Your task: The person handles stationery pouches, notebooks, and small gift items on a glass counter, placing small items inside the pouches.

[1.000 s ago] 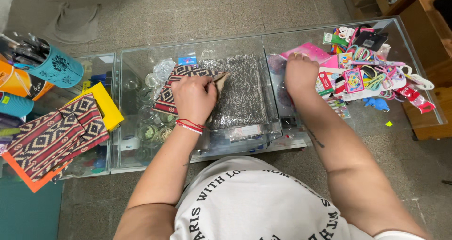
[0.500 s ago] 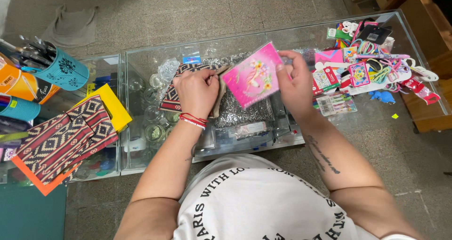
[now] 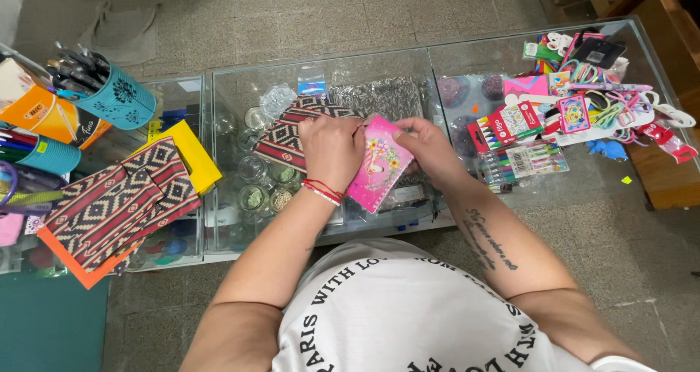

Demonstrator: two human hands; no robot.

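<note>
Fig.: person at glass counter, viewed from above. R hand grips the pink notebook by its right edge, fingers closed on it; vs. half a sec. earlier the notebook has come down and leftward, now tilted, low over the counter, its left edge just beside the L hand. L hand stays closed on the edge of the patterned woven pouch, lying flat on the glass. Teal pen cup at far left; packs of markers to the right, well apart.
</note>
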